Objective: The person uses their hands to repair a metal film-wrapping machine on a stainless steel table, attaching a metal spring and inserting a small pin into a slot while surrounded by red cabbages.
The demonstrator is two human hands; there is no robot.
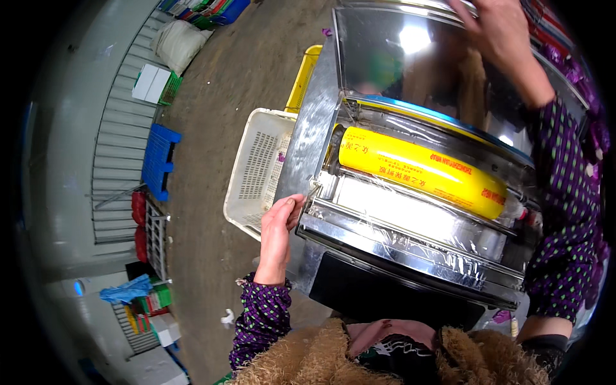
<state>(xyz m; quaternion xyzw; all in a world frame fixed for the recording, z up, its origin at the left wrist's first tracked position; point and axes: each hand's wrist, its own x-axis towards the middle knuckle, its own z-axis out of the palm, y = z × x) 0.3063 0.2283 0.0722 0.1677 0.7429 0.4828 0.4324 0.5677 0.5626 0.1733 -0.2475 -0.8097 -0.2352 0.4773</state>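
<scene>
A cling-film wrapping machine (pixel 307 138) of shiny metal fills the middle and right of the head view. Across it lies a yellow-labelled roll of cling film (pixel 410 168), with clear wrinkled film (pixel 410 247) stretched over the metal bars in front. At the machine's left edge is my left hand (pixel 277 226), its fingers curled and pressed together beside a bar's end; what they pinch, if anything, is too small to make out. My right hand (pixel 500 29) reaches to the far edge of the smooth reflective plate (pixel 398 58), fingers apart, some fingertips cut off by the picture's top.
White (pixel 240 186) and yellow (pixel 301 80) plastic crates stand left of the machine. Farther left are a blue pallet (pixel 157 160), a white sack (pixel 181 46) and a green crate (pixel 171 88) along the wall. Purple wrapped items (pixel 571 67) lie at the far right.
</scene>
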